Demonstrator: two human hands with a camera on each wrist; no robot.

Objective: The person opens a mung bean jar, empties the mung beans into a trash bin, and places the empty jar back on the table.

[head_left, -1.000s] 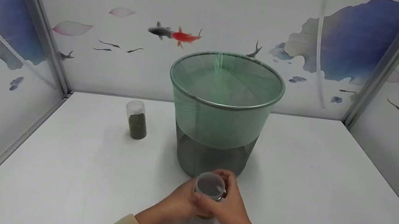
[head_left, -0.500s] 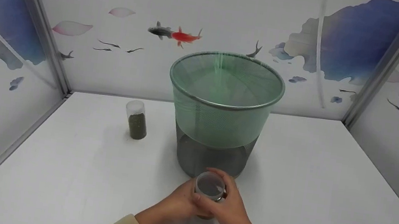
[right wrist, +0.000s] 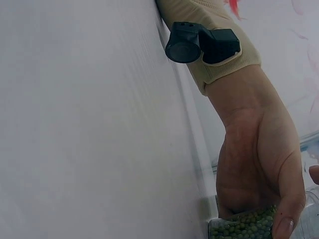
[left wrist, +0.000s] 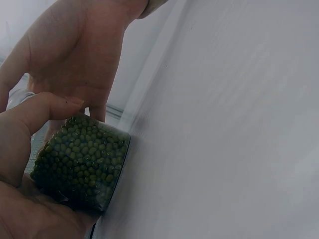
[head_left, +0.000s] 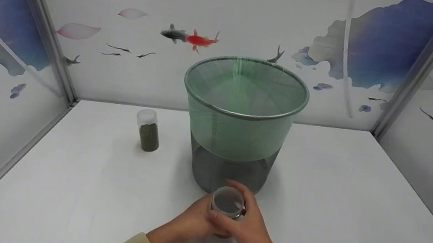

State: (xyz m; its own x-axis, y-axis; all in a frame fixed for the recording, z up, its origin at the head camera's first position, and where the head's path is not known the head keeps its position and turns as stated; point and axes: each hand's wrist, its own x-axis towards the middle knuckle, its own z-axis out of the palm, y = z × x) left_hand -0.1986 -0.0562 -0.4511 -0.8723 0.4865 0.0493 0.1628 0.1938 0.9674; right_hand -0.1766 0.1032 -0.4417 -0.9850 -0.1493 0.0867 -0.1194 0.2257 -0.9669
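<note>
Left hand [head_left: 196,219] curls round the jar of green beans [left wrist: 82,162] between both palms; right hand [head_left: 251,224] wraps it nearer the rim. Probably stiff, slick, fairly weighty: best gripped low.

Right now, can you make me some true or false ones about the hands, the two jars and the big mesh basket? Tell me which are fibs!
1. The left hand and the right hand hold one bean jar together. True.
2. The mesh basket stands upright. True.
3. The right hand is inside the mesh basket. False: it is on the bean jar.
4. The second jar stands on the white table. True.
5. The second jar is right of the mesh basket in the head view. False: it is left.
</note>
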